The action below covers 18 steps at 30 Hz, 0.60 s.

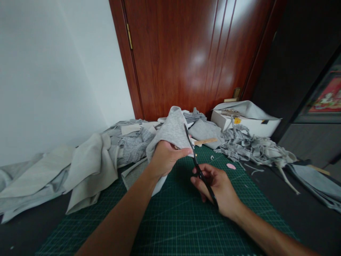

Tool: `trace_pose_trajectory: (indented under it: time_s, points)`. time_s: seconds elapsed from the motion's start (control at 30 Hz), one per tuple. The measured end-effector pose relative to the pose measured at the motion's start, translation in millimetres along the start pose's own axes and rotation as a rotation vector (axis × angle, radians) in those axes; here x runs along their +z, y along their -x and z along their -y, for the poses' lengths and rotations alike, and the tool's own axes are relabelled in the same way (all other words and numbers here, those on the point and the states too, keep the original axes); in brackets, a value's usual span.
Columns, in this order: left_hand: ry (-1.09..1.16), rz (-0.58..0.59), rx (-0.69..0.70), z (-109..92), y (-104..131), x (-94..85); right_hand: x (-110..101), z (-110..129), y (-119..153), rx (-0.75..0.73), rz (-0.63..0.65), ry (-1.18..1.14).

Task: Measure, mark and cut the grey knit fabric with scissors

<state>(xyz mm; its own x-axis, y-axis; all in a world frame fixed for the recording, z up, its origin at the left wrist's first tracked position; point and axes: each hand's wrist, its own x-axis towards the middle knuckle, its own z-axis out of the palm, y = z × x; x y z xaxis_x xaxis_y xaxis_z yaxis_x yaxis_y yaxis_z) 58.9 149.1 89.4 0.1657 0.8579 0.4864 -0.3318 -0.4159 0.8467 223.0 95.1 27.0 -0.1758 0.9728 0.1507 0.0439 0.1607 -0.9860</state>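
My left hand point(166, 156) grips a piece of light grey fabric point(174, 128), raised above the green cutting mat point(181, 220). Part of the fabric stands up over my fingers, and the rest hangs down to the left of my wrist. Black scissors point(197, 167) are held in my right hand point(213, 185), pointing up and away. Their blades lie along the right edge of the fabric, close to my left fingertips. Whether the blades touch the cloth cannot be made out.
Grey and cream cloth point(85, 167) is heaped at the left and back. A white box point(247, 124) stands at the back right, behind tangled fabric strips point(247, 144). A wooden ruler point(206, 141) and a pink oval piece point(231, 166) lie near the mat's far edge.
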Motion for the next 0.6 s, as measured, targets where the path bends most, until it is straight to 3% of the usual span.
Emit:
trace_pose_trajectory:
  time_s: [0.6]
  points:
    - [-0.078, 0.006, 0.008, 9.0, 0.9, -6.7, -0.9, 0.5, -0.1, -0.011, -0.021, 0.003]
